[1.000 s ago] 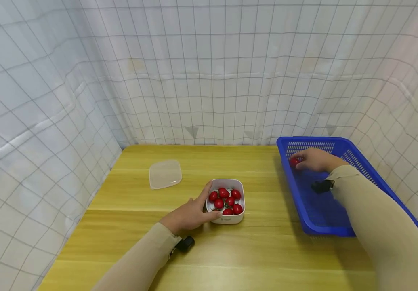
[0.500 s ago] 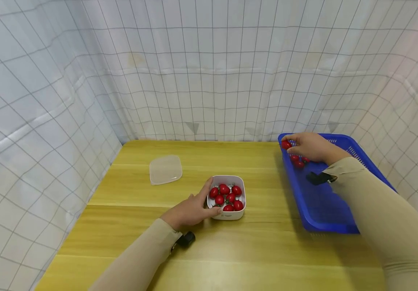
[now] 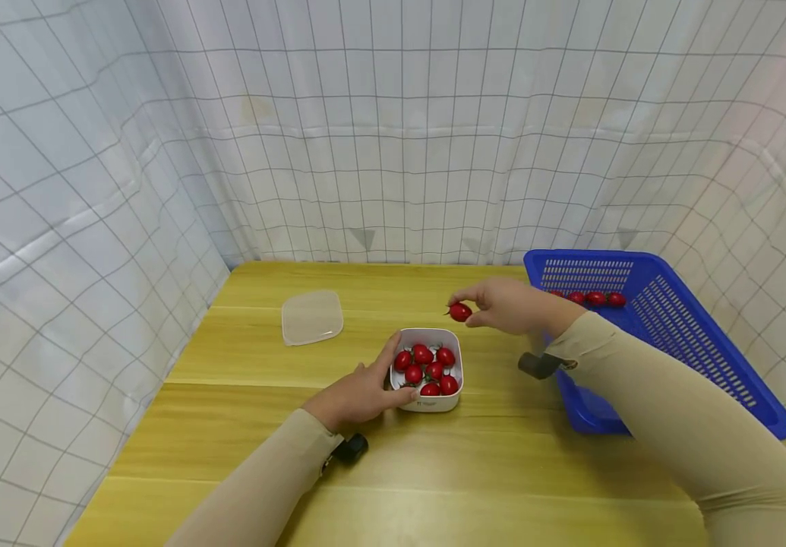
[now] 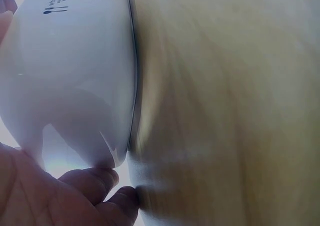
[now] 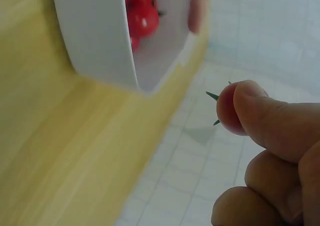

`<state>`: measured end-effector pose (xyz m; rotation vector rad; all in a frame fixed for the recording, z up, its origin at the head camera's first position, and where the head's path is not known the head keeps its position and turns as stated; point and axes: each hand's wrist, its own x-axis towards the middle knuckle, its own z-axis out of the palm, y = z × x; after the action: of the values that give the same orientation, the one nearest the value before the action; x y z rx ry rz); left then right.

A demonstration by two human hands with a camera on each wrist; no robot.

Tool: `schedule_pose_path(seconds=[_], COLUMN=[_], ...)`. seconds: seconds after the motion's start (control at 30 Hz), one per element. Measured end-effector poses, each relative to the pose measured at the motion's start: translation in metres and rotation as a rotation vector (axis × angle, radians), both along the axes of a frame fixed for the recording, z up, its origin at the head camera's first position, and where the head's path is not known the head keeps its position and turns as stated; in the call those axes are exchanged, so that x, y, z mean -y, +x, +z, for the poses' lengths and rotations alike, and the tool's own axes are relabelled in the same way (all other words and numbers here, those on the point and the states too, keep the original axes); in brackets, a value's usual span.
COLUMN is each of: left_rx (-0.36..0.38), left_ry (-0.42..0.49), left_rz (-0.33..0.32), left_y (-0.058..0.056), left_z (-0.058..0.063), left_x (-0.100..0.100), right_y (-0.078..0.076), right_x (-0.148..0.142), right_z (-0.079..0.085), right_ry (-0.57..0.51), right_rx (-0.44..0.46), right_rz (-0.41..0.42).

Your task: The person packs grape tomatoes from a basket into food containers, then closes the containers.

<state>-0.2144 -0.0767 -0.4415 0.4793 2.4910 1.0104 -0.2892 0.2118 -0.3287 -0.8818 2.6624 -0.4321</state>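
Note:
My right hand [image 3: 512, 305] pinches a cherry tomato [image 3: 460, 312] between thumb and fingers, above the table behind and to the right of a square white container [image 3: 427, 405]. In the right wrist view, green stem leaves show on that tomato [image 5: 229, 110]. Several red cherry tomatoes [image 3: 423, 354] lie inside the container. My left hand [image 3: 361, 393] holds the container at its left side, thumb on the near rim and fingers around the far left corner. The left wrist view shows the container's smooth wall [image 4: 70, 70] with printed lettering, resting on the table, fingertips against it.
A blue plastic basket [image 3: 700, 334] stands on the right, with a row of several cherry tomatoes [image 3: 595, 298] near its far end. A translucent lid [image 3: 312, 317] lies on the wooden table [image 3: 242, 425] to the left. White gridded curtains [image 3: 399, 137] enclose the table.
My right hand has lifted a cherry tomato out of the blue basket and carried it left toward the white container. My left hand has kept its hold on the container.

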Motion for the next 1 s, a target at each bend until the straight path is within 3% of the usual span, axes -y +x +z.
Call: schedule_pose_path(seconds=[0.33,1.0], left_rx=[-0.019,-0.02], left_ry=[-0.008,0.0], left_rz=[-0.023,-0.024], left_y=[-0.001,-0.001], left_z=[0.001,0.001], left_x=[-0.001,-0.001], right_y=[0.016,0.019], right_x=[0.036,0.042], right_z=[-0.012,-0.017], right_ry=[0.033,-0.009], right_rx=[0.065,0.13], right_rz=[0.112,0.12])
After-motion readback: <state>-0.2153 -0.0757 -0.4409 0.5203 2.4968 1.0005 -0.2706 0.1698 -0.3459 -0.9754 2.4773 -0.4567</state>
